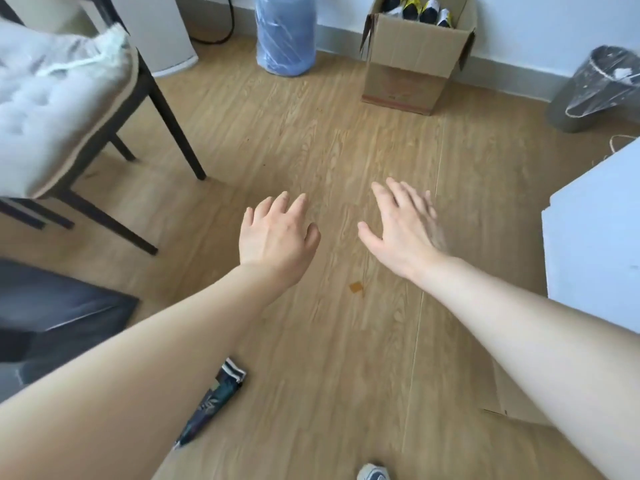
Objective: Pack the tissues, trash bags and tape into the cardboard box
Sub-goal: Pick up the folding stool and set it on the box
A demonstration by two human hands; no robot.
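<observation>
A brown cardboard box (415, 60) stands open on the wooden floor by the far wall. Several black-and-yellow wrapped rolls (420, 10) stick up out of it. My left hand (277, 237) and my right hand (405, 226) reach forward over the bare floor, well short of the box. Both hands hold nothing and their fingers are spread. A small dark patterned packet (211, 403) lies on the floor under my left forearm. What it contains cannot be told.
A dark-legged chair (114, 109) with a white cushion stands at left. A blue plastic-wrapped roll (285, 32) stands by the wall. A bin with a clear liner (599, 88) is at right, a white board (595, 237) nearer. A flat cardboard piece (512, 403) lies under my right forearm.
</observation>
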